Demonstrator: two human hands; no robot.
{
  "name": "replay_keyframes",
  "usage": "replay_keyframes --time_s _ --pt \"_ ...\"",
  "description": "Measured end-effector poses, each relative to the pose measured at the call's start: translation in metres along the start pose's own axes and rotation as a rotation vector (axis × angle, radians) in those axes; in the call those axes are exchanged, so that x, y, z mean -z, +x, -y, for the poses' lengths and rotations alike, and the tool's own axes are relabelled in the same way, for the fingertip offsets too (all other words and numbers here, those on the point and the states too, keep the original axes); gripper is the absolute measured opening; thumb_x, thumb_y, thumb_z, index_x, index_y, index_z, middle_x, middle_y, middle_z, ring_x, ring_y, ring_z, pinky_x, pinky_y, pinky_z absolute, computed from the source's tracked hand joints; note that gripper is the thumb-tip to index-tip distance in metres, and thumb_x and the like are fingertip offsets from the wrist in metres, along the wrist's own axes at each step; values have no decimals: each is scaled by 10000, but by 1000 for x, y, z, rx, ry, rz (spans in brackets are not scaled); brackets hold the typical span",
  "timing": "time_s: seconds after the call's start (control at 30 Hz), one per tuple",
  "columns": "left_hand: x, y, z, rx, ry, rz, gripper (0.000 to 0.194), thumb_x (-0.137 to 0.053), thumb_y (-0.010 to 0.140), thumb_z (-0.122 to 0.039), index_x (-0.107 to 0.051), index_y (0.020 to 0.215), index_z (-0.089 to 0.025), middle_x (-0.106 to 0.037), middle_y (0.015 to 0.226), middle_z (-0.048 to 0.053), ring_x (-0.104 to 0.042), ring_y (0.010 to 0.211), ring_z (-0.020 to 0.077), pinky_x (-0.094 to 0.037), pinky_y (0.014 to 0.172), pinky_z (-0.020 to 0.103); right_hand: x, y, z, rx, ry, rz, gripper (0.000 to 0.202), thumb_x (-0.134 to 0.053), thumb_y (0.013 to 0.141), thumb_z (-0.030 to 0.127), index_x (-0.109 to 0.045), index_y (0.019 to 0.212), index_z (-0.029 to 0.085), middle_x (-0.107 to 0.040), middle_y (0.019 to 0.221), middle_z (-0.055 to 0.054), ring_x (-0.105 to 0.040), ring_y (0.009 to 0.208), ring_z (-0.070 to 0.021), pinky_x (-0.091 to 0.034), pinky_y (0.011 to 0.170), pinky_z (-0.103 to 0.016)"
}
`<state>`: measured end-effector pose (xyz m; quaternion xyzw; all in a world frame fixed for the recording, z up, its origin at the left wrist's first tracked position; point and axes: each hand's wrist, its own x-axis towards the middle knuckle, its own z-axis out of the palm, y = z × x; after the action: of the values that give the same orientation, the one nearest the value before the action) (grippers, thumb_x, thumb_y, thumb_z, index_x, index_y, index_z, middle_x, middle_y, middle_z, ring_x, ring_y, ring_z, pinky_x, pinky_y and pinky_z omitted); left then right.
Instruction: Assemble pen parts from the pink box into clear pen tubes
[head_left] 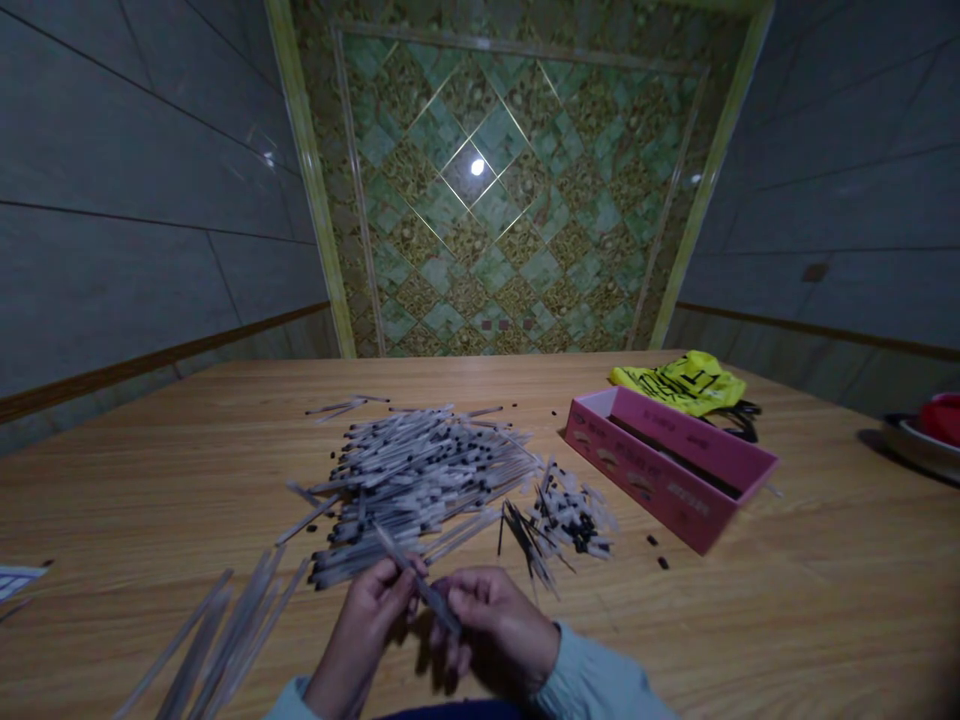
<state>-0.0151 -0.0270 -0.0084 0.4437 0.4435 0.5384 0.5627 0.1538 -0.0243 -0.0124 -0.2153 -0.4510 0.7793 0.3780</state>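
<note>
Near the table's front edge, my left hand (382,598) pinches the upper part of a slim translucent tube (409,565). The tube slants down to the right, and the fingers of my right hand (487,612) are closed around its lower end. Just beyond my hands lies a large pile of similar slim tubes (427,465), many with black ends. To the right of that pile sit small clear and black caps (574,510). Several thin black sticks (525,540) lie between the two heaps.
A long pink open box (645,470) stands on the wooden table (810,600) at the right, with a yellow bag (686,382) behind it. Longer clear tubes (232,630) lie at the front left. A bowl with something red (941,420) sits at the right edge.
</note>
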Motion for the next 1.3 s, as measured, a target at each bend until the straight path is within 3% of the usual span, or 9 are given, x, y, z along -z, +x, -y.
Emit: replay_keyframes --time_s 0.23,0.5,0.63,0.77,0.87,1.0,1.13,1.23,1.3 --pt "-8 -15 -8 70 -236 170 222 -674 716 -359 -641 849 -183 -639 810 49 -567 714 147 -445 660 264 4 -5 -1 -257 214 247 388 -757 640 394 -614 764 55 -508 496 23 -378 305 -30 -354 280 -150" --pt "-7 -12 -7 42 -237 48 180 -713 682 -311 -643 752 -162 -643 668 23 -590 665 150 -452 685 276 -4 2 -7 -195 60 51 481 -728 599 511 -623 713 55 -583 525 -17 -455 311 -55 -369 291 -162" --pt "-9 -9 -5 17 -167 -57 241 -746 632 -339 -663 736 -138 -664 676 46 -603 723 175 -455 698 274 -14 1 -1 -115 -281 -155 436 -615 683 537 -565 635 107 -559 488 -3 -462 314 -80 -330 332 -181" --pt "-13 -7 -5 -4 -154 -149 282 -766 594 -357 -678 725 -123 -687 696 60 -613 722 179 -459 712 271 -24 -5 6 157 -1019 -423 215 -554 767 263 -551 589 142 -585 530 -17 -552 509 -119 -332 493 -205" --pt "-17 -8 -5 7 -188 -195 308 -777 575 -360 -684 745 -121 -701 721 67 -624 751 190 -465 720 276 -28 -10 10 282 -1331 -427 128 -506 778 156 -599 690 154 -656 668 -55 -601 650 -148 -335 568 -217" --pt "-18 -10 -5 12 -208 -246 334 -789 551 -368 -687 748 -118 -707 728 70 -629 754 190 -467 728 275 -31 -13 12 320 -1468 -421 110 -497 788 174 -602 758 162 -664 707 -73 -601 645 -166 -314 557 -234" --pt "-14 -10 -7 15 -254 -212 317 -793 551 -357 -677 738 -129 -689 701 51 -618 727 173 -469 717 270 -29 -8 10 277 -1136 -385 219 -503 823 322 -567 696 155 -606 612 -41 -563 571 -149 -320 529 -229" --pt "-11 -10 -10 36 -309 -105 269 -784 577 -331 -655 726 -149 -651 662 27 -599 696 161 -470 662 263 -21 -4 9 24 -476 -122 450 -518 763 579 -506 623 152 -515 489 2 -449 367 -95 -301 397 -205" --pt "-10 -12 -11 51 -351 -42 243 -774 598 -323 -634 724 -168 -623 645 9 -581 674 148 -463 629 254 -17 -4 8 -134 -102 88 485 -582 689 619 -511 653 141 -495 480 20 -377 304 -67 -275 332 -193"
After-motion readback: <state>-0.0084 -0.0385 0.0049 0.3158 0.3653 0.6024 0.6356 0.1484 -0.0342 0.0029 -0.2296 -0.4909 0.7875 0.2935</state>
